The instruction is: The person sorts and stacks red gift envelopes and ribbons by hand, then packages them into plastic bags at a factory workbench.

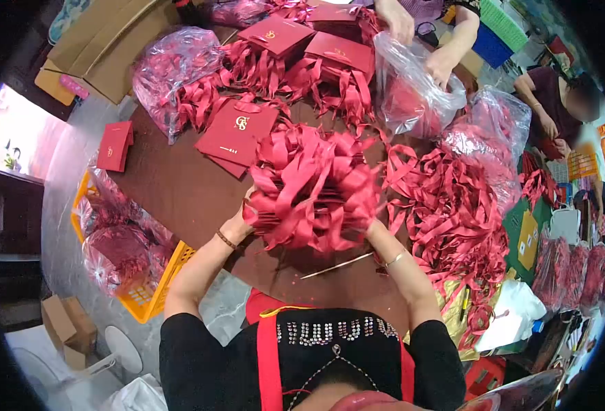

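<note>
Between my two hands is a thick bundle of red paper gift bags (pixel 314 188), its red ribbon handles spilling over the top toward me. My left hand (pixel 248 214) grips the bundle's left side, and my right hand (pixel 374 231) grips its right side. The ribbons hide most of my fingers. Just beyond the bundle lie flat red bags (pixel 237 133) with a gold monogram. A thin pale stick (pixel 337 266) rests on the brown table (pixel 172 185) near my right wrist.
Loose ribbon-handled bags (pixel 446 212) are heaped on the right. Across the table, another person's hands (pixel 439 65) hold a clear plastic bag (pixel 412 103). A yellow crate (pixel 155 288) with wrapped bundles stands at lower left. One red bag (pixel 115 146) sits at the left table edge.
</note>
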### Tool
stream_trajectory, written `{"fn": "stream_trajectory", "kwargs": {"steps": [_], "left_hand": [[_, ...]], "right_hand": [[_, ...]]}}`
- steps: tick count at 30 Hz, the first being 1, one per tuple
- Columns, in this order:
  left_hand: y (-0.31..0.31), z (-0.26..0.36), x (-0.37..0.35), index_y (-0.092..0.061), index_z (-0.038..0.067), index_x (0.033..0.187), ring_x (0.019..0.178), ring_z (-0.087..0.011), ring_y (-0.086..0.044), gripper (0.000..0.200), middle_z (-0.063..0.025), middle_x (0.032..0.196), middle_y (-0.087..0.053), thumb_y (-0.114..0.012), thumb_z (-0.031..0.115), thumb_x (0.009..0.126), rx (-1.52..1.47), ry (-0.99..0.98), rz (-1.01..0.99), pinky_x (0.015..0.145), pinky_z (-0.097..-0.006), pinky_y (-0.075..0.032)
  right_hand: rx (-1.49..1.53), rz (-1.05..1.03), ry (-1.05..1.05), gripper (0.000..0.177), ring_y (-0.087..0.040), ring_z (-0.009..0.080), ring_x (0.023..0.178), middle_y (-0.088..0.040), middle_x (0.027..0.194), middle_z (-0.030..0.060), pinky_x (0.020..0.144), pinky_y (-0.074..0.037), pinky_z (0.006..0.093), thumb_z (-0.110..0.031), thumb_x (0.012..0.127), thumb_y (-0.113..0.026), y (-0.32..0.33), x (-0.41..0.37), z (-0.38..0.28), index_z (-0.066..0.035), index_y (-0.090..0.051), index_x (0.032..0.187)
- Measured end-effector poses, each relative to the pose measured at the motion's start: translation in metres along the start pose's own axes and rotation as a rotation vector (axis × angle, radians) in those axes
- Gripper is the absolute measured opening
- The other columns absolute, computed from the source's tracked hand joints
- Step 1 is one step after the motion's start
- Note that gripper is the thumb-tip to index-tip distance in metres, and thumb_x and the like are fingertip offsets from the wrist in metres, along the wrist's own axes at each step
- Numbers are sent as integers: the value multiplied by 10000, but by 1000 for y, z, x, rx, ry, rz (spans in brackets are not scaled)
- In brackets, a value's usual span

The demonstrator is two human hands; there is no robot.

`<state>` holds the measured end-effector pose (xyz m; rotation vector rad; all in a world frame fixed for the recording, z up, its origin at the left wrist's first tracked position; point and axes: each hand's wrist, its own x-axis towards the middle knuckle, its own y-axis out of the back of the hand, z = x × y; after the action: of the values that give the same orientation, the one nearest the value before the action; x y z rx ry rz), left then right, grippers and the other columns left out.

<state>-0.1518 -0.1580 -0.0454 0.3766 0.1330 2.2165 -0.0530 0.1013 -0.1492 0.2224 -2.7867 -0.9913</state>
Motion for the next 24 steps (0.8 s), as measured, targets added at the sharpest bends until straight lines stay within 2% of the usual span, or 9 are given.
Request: {"fn": "stream_trajectory", "kwargs": {"steps": [2,5,9,13,15,18,20,21,24], "left_hand": [[3,-71,-25,-380,17,1300,1045,-214,-548,569,-135,1274,-487,-642,189,824,-579,247,74,928,-347,-443],[8,-69,-38,-348,50,1323,1130,-200,-488,739,-113,1267,-483,-753,151,713,-342,174,-11,979,-357,-394],[11,31,-22,-182,97,1427,1279,-226,-361,1010,-101,1363,-398,-814,128,639,343,-129,-218,1076,-409,-276],[-9,31,-18,41,130,1447,1317,-260,-300,1204,-115,1426,-297,-831,161,617,-218,-163,241,1101,-422,-214],[3,33,-4,180,145,1417,1326,-282,-277,1336,-142,1475,-162,-857,187,576,-121,-110,165,1107,-424,-195],[20,10,1,86,78,1428,1334,-257,-262,1267,-150,1448,-230,-848,220,584,686,-293,28,1104,-404,-206],[21,-4,4,-14,83,1449,1327,-261,-279,1180,-141,1431,-284,-830,217,607,354,-202,134,1105,-396,-210],[25,-9,4,-116,101,1437,1310,-259,-309,1081,-125,1418,-314,-815,198,617,432,-228,104,1099,-389,-232],[31,-26,-21,-256,129,1407,1276,-248,-361,935,-93,1392,-360,-786,157,637,422,-116,-50,1081,-380,-277]], "right_hand": [[-60,38,19,367,-452,223,1179,-476,1290,85,1045,-329,317,-150,944,-393,2,4,-7,-56,-434,1297],[88,18,-2,383,-454,232,1178,-482,1285,88,1042,-331,330,-164,908,-448,16,10,-21,-59,-454,1276],[180,-8,-27,409,-456,243,1177,-491,1279,92,1038,-333,346,-183,860,-521,37,10,-28,-62,-480,1248],[155,-56,-46,441,-458,255,1176,-499,1273,96,1033,-335,363,-202,811,-594,46,5,-31,-65,-507,1221],[72,-128,-45,458,-460,261,1175,-504,1270,98,1031,-337,371,-212,787,-631,46,3,-27,-67,-520,1207],[-137,-142,269,555,-456,262,1183,-505,1264,116,1034,-331,377,-226,739,-696,62,2,-38,-49,-496,1226],[-207,-69,486,636,-450,257,1191,-503,1261,131,1038,-324,375,-230,716,-724,79,1,-69,-29,-460,1258],[52,-81,180,697,-449,255,1194,-505,1253,135,1044,-315,382,-241,705,-737,81,-7,-86,-31,-422,1290],[355,-189,-185,836,-446,246,1198,-501,1251,145,1050,-308,387,-248,694,-749,98,-1,-126,-37,-293,1362]]}}
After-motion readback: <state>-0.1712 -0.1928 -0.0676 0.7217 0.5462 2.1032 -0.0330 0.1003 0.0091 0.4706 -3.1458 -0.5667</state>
